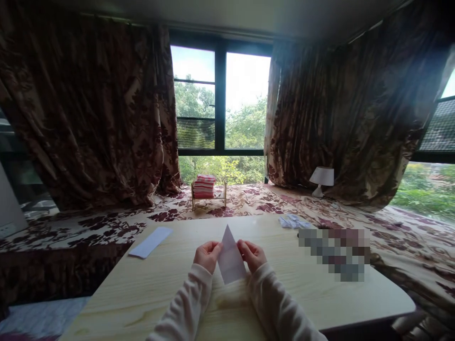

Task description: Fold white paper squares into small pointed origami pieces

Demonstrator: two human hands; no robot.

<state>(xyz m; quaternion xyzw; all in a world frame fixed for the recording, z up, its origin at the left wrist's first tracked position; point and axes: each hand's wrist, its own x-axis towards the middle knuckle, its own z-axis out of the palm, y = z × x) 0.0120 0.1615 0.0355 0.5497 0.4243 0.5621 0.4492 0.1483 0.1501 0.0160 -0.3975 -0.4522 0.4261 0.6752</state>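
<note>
A white sheet of paper [232,260], folded to a point at its top, is held up over the wooden table [159,293]. My left hand [207,255] pinches its left edge between thumb and fingers. On the opposite edge, my right hand [253,255] grips the paper the same way. The paper's lower end comes down between my two sleeves. To the left on the table lies a stack of white paper [151,241], apart from both hands.
Small whitish pieces [293,221] lie at the table's far right edge, with a blurred-out patch beside them. Behind the table, a flower-patterned ledge [170,215] carries a small rack [209,201] of folded pink cloths [204,186] and a white lamp [322,177]. Curtains [106,118] frame the window.
</note>
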